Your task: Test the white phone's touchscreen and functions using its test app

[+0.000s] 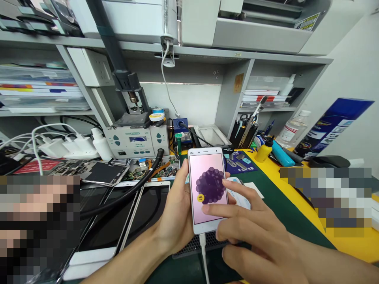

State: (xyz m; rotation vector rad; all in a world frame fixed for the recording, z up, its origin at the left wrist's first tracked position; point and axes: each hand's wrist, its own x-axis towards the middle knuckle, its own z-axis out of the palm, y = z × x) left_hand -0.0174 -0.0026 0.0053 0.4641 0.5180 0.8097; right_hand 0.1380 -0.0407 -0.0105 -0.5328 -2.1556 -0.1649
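A white smartphone [209, 162] stands tilted up in the middle of the view, its lit screen pink with a ring of dark purple dots and a small yellow icon. My left hand [179, 213] wraps around it from behind, thumb along the left edge. Over the screen's right side hovers my right hand [254, 221], fingers apart; two fingertips are at the glass, though whether they touch it I cannot tell. A white charging cable [203, 252] is plugged into the phone's bottom edge and runs down toward me.
A grey soldering station [139, 140] stands behind, its thick black hose [130, 193] crossing dark tablets [148, 205] on the left. Circuit boards [170, 167] lie behind the phone. At right are a yellow bottle [263, 151], a clear bottle [293, 128] and a blue can [331, 126]. Shelves [189, 51] rise at the back.
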